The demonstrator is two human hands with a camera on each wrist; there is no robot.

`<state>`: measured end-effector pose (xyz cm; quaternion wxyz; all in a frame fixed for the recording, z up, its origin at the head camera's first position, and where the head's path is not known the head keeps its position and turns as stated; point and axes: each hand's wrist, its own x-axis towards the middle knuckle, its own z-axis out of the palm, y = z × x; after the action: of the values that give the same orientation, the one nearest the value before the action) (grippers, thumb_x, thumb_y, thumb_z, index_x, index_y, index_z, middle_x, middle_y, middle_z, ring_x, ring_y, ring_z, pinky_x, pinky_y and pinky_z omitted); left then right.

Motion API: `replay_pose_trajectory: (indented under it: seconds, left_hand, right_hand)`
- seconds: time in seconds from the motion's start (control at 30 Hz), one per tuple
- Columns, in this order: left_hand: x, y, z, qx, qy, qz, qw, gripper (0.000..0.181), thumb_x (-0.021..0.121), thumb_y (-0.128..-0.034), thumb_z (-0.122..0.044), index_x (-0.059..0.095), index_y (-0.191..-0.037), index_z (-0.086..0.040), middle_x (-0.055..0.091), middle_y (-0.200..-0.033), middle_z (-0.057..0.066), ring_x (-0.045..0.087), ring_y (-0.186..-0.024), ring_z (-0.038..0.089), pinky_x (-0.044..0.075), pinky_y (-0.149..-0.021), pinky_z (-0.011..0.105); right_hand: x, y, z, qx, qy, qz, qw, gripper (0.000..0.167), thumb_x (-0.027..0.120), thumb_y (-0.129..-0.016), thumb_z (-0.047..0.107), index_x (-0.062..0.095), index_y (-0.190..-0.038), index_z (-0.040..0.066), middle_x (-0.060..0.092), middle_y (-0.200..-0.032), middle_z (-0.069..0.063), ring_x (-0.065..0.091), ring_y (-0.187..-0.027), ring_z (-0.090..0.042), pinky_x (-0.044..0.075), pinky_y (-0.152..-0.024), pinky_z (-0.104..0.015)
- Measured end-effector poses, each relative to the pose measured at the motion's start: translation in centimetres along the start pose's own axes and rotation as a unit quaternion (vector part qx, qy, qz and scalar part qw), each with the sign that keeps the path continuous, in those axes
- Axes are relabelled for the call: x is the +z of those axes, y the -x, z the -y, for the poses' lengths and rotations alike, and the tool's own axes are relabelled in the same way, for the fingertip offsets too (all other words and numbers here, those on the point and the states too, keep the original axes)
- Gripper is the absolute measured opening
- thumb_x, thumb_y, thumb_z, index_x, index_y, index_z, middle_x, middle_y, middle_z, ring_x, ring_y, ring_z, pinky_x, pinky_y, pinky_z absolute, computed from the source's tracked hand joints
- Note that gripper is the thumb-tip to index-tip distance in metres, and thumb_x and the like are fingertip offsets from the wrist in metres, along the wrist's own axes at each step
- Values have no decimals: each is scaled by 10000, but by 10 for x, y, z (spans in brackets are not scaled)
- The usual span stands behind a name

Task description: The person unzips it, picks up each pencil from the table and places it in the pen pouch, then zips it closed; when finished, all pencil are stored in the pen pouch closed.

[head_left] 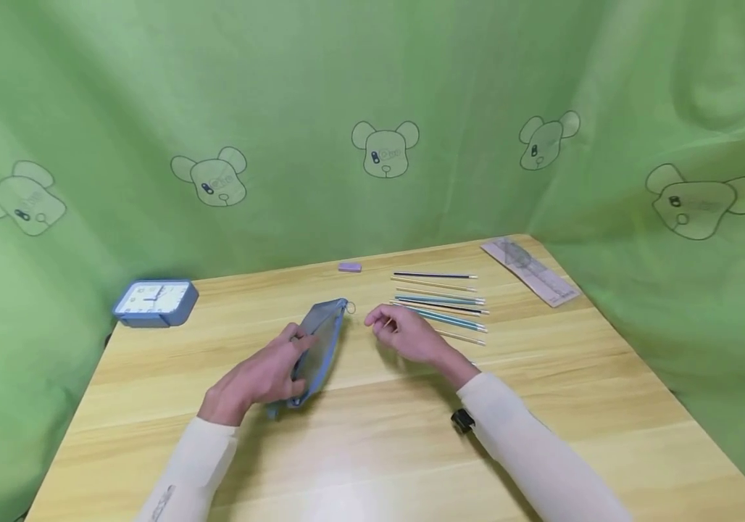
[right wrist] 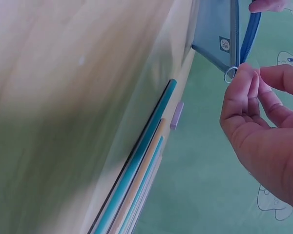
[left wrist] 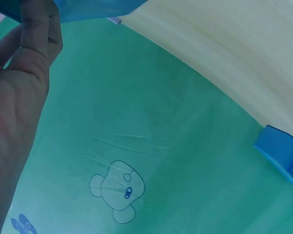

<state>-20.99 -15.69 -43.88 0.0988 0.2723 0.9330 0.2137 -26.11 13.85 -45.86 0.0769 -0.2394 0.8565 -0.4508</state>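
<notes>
My left hand point(head_left: 261, 373) grips a blue translucent zip pouch point(head_left: 323, 333) from its left side, thumb near the lower end; the zip side gapes. Part of the pouch point(left wrist: 97, 9) shows above the left hand point(left wrist: 19, 97) in the left wrist view. My right hand point(head_left: 408, 333) hovers with loosely bent fingers, apart from the ring point(head_left: 351, 308) at the pouch's far end. From the right wrist, the right hand point(right wrist: 273, 117) overlaps the edge of that ring point(right wrist: 230, 74), with no clear hold on it. Several pencils point(head_left: 440, 299) lie beside and behind the right hand, some partly hidden.
A blue clock point(head_left: 156, 303) stands at the table's back left. At the back edge lies a purple eraser point(head_left: 349, 267), and a pinkish ruler point(head_left: 532, 272) rests at the back right. Green curtains point(head_left: 307, 94) surround the wooden table point(head_left: 379, 449).
</notes>
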Motion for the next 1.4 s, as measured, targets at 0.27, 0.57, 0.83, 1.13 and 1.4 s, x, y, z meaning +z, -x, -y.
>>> replay_pose_trajectory:
  seconds: [0.27, 0.57, 0.83, 1.13, 1.4]
  left_hand:
    - [1, 1, 6, -96, 311, -31, 9995, 840, 846, -871, -69, 445, -1599, 54, 476, -1437, 163, 529, -881, 130, 513, -704, 202]
    - [-1, 4, 13, -8, 384, -158, 9991, 818, 870, -875, -97, 482, -1585, 23, 484, -1453, 143, 565, -1002, 166, 540, -779, 227]
    - [-10, 5, 14, 188, 392, -233, 9988, 813, 869, -870, -97, 494, -1583, 12, 487, -1485, 132, 618, -1013, 162, 557, -815, 236]
    - [-8, 1, 18, 241, 449, -67, 9987, 787, 852, -884, -115, 505, -1582, -5, 487, -1498, 126, 613, -1030, 171, 551, -830, 246]
    - [-8, -1, 19, 230, 442, -95, 9987, 796, 863, -880, -118, 505, -1582, -7, 483, -1507, 136, 604, -1051, 185, 554, -835, 256]
  right_hand:
    - [-12, 22, -4, 70, 691, -226, 9973, 157, 618, -1024, 15, 724, -1138, -8, 724, -1036, -111, 663, -969, -173, 601, -891, -298]
    - [-24, 46, -26, 701, 2323, -331, 9696, 171, 744, -943, 30, 746, -1115, 31, 694, -1094, -108, 645, -1002, -238, 598, -905, -447]
    - [-18, 56, -36, 873, 2819, 15, 9555, 120, 769, -945, 62, 725, -1055, 76, 616, -978, -41, 540, -859, -184, 526, -758, -342]
    - [-17, 54, -36, 602, 3133, 44, 9477, 76, 756, -939, 20, 713, -958, 80, 628, -894, -26, 545, -786, -159, 509, -683, -304]
    - [-9, 52, -29, 387, 3395, 89, 9398, 63, 747, -942, 11, 718, -952, 66, 639, -868, -37, 564, -756, -148, 544, -673, -297]
